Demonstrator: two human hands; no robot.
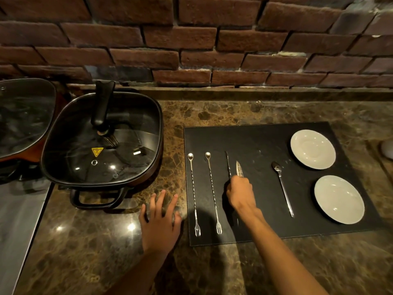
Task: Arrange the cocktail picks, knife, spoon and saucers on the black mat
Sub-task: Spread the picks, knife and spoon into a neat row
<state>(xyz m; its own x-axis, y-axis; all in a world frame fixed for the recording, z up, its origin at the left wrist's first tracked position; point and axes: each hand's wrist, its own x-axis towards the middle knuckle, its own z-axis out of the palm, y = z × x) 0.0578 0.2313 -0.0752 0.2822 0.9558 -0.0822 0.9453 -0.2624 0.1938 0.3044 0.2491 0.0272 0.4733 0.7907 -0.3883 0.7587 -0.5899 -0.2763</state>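
The right hand [240, 193] is closed around the knife [239, 169], its blade pointing away over the black mat [255, 137]. The left hand [160, 222] lies flat with fingers spread on the marble counter [89, 252], just left of the mat. Two long picks [193, 194] and a third, darker one [228, 165] lie left of the knife; the spoon [282, 188] and two white saucers [313, 149] lie right. The lidded pan [102, 139] bears a yellow warning sticker [97, 151], its writing unreadable.

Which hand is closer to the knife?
Right. The right hand is on the knife, over its handle. The left hand rests flat on the counter, off the mat's left edge.
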